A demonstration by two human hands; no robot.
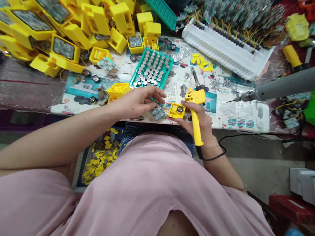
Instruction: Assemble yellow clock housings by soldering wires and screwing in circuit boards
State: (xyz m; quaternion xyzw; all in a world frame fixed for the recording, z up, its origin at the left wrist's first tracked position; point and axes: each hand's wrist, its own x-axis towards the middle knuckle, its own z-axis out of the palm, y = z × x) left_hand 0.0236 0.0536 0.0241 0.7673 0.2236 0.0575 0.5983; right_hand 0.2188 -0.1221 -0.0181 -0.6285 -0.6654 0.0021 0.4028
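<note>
My right hand [203,119] grips a small yellow plastic housing [173,113] between thumb and fingers, with a round metal part inside it. The same hand also carries a yellow soldering gun [196,126], its tip pointing away from me and a black cable trailing from the handle. To the left, my left hand [141,101] hovers with thumb and fingers apart. Just below its fingertips is a small circuit board [157,113], close beside the housing; whether wires join the two I cannot tell. Behind the left hand stands a green tray [134,73] of round silver cells.
Many yellow housings [95,19] are heaped at the back left. A white ridged rack [221,46] of wired boards stands at the back right. A grey electric screwdriver [283,85] juts in from the right. Loose screws [228,82] lie nearby. A bin of yellow parts [103,157] sits below the table.
</note>
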